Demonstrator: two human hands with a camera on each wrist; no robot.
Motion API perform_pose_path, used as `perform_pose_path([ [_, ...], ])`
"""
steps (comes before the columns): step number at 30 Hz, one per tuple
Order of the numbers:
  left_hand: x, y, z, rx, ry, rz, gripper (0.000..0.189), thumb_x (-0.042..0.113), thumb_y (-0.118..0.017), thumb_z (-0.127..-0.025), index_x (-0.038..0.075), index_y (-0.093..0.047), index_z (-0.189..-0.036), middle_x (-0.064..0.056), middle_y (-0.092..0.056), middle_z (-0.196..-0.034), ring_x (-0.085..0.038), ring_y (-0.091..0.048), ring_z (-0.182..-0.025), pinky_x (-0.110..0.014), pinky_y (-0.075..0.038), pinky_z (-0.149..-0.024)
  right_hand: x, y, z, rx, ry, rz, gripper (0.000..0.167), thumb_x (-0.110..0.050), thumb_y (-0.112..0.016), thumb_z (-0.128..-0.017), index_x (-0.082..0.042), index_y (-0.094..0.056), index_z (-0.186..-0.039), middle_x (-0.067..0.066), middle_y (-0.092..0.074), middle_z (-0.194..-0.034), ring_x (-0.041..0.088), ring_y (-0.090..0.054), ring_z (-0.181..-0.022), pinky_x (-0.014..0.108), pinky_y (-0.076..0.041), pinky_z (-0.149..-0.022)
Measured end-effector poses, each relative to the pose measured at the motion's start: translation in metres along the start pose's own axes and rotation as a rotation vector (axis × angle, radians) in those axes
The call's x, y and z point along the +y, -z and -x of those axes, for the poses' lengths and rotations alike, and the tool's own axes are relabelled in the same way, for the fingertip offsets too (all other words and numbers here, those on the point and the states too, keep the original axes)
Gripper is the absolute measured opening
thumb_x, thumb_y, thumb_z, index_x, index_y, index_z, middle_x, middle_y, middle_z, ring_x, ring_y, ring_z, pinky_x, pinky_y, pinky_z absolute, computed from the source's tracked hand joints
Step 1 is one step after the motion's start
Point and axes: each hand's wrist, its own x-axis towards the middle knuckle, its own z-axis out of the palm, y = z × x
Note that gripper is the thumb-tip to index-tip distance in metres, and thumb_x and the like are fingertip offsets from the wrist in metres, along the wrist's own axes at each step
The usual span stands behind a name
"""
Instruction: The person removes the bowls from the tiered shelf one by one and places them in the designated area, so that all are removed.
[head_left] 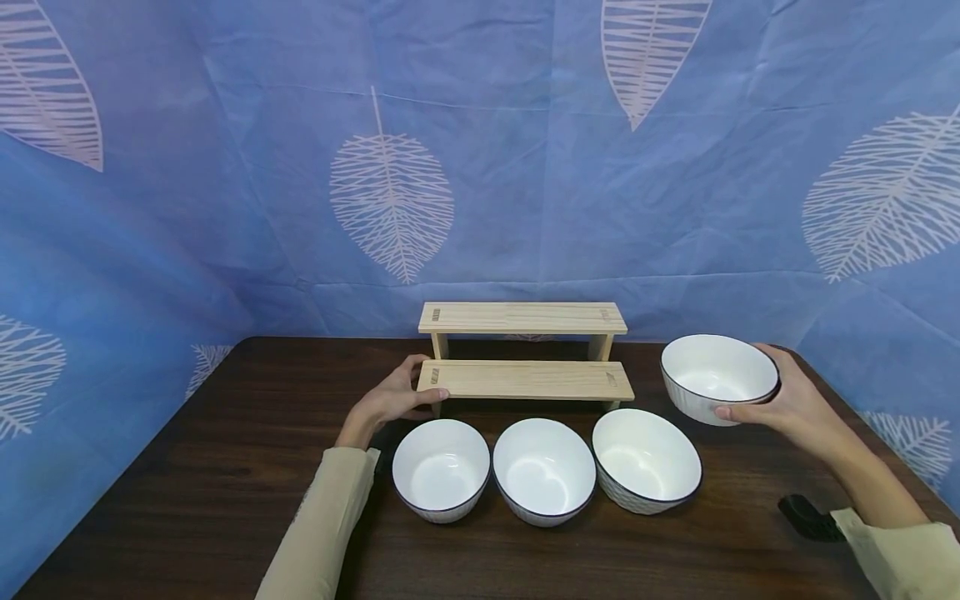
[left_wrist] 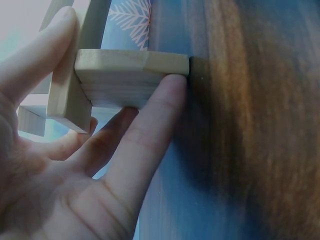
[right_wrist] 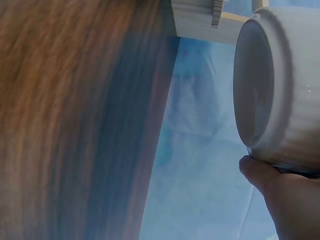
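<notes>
A two-tier wooden shelf (head_left: 525, 380) stands at the back middle of the table. My left hand (head_left: 390, 396) grips its left end; the thumb lies on the lower board, and the left wrist view shows other fingers (left_wrist: 155, 117) against the side support. On the right, my right hand (head_left: 791, 400) holds a white ribbed bowl (head_left: 717, 371) with a dark rim by its right side. The right wrist view shows this bowl's foot (right_wrist: 255, 85) raised off the table, with one fingertip (right_wrist: 252, 167) beside it. Most of the right hand is hidden there.
Three similar white bowls, a left one (head_left: 442, 467), a middle one (head_left: 545, 468) and a right one (head_left: 647, 458), stand in a row before the shelf. The dark wooden table (head_left: 172, 492) ends at a blue leaf-patterned cloth (head_left: 510, 192) behind it.
</notes>
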Motion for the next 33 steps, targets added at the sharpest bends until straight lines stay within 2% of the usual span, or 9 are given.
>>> perform_pose_path([
  [3, 0.0, -0.001, 0.0, 0.002, 0.001, -0.002, 0.073, 0.009, -0.071, -0.095, 0.0, -0.026, -0.152, -0.029, -0.043, -0.14, -0.044, -0.06, -0.115, -0.056, -0.055, -0.091, 0.004, 0.0, 0.002, 0.009, 0.029, -0.011, 0.088, -0.005, -0.082, -0.081, 0.012, -0.028, -0.148, 0.031, -0.035, -0.139, -0.01, -0.044, -0.097, 0.016, -0.05, -0.066],
  [7, 0.0, -0.001, 0.0, 0.004, 0.002, 0.0, 0.072, 0.009, -0.071, -0.095, 0.0, -0.027, -0.151, -0.029, -0.043, -0.141, -0.043, -0.061, -0.114, -0.056, -0.055, -0.091, 0.008, 0.001, 0.005, -0.001, 0.053, -0.034, 0.083, -0.002, -0.082, -0.079, 0.01, -0.033, -0.145, 0.023, -0.043, -0.132, -0.01, -0.051, -0.096, 0.02, -0.053, -0.066],
  [16, 0.0, -0.001, -0.001, 0.0, 0.005, 0.004, 0.074, 0.009, -0.072, -0.096, -0.001, -0.025, -0.153, -0.029, -0.043, -0.141, -0.042, -0.061, -0.114, -0.055, -0.055, -0.092, 0.009, 0.002, 0.012, -0.029, -0.034, 0.043, 0.099, -0.012, -0.083, -0.083, 0.015, -0.016, -0.15, 0.039, -0.028, -0.14, -0.014, -0.041, -0.092, 0.02, -0.05, -0.064],
  [19, -0.001, -0.002, -0.001, 0.001, 0.003, 0.006, 0.075, 0.009, -0.072, -0.095, -0.001, -0.024, -0.153, -0.029, -0.044, -0.14, -0.042, -0.061, -0.114, -0.055, -0.055, -0.091, 0.012, 0.004, 0.014, -0.042, -0.034, 0.035, 0.098, -0.01, -0.082, -0.083, 0.015, -0.015, -0.15, 0.04, -0.027, -0.14, -0.011, -0.044, -0.093, 0.021, -0.051, -0.064],
  [20, -0.001, -0.002, -0.001, 0.002, 0.003, 0.007, 0.075, 0.009, -0.072, -0.096, -0.001, -0.024, -0.153, -0.029, -0.045, -0.139, -0.042, -0.061, -0.114, -0.055, -0.055, -0.091, 0.013, 0.004, 0.015, -0.047, -0.038, 0.038, 0.099, -0.01, -0.082, -0.083, 0.016, -0.014, -0.151, 0.04, -0.026, -0.14, -0.005, -0.048, -0.096, 0.021, -0.051, -0.064],
  [23, -0.001, -0.002, -0.001, 0.006, 0.003, 0.006, 0.075, 0.009, -0.072, -0.095, -0.001, -0.024, -0.153, -0.028, -0.045, -0.139, -0.042, -0.061, -0.114, -0.055, -0.055, -0.091, 0.016, 0.003, 0.018, -0.071, -0.056, 0.041, 0.1, -0.011, -0.081, -0.084, 0.016, -0.011, -0.15, 0.042, -0.025, -0.14, 0.024, -0.058, -0.104, 0.022, -0.051, -0.064],
  [26, -0.001, -0.002, -0.001, 0.003, 0.004, 0.012, 0.075, 0.009, -0.072, -0.095, -0.001, -0.025, -0.153, -0.029, -0.045, -0.139, -0.042, -0.061, -0.114, -0.055, -0.055, -0.091, 0.019, 0.002, 0.02, -0.091, -0.08, 0.06, 0.103, -0.014, -0.081, -0.085, 0.017, -0.008, -0.15, 0.043, -0.024, -0.139, 0.054, -0.05, -0.11, 0.022, -0.05, -0.064],
  [30, -0.001, -0.002, -0.001, 0.003, 0.003, 0.013, 0.074, 0.008, -0.071, -0.095, -0.001, -0.025, -0.152, -0.028, -0.045, -0.138, -0.042, -0.061, -0.114, -0.055, -0.055, -0.091, 0.021, 0.0, 0.023, -0.105, -0.076, 0.06, 0.103, -0.012, -0.082, -0.084, 0.018, -0.008, -0.15, 0.044, -0.026, -0.138, 0.054, -0.052, -0.109, 0.023, -0.051, -0.064],
  [33, -0.001, -0.001, 0.0, 0.005, 0.002, 0.004, 0.074, 0.009, -0.072, -0.095, 0.0, -0.025, -0.152, -0.028, -0.045, -0.139, -0.042, -0.061, -0.115, -0.056, -0.055, -0.091, 0.024, -0.001, 0.025, -0.117, -0.063, 0.051, 0.102, -0.01, -0.082, -0.083, 0.017, -0.01, -0.149, 0.043, -0.028, -0.137, 0.027, -0.061, -0.102, 0.024, -0.052, -0.064],
])
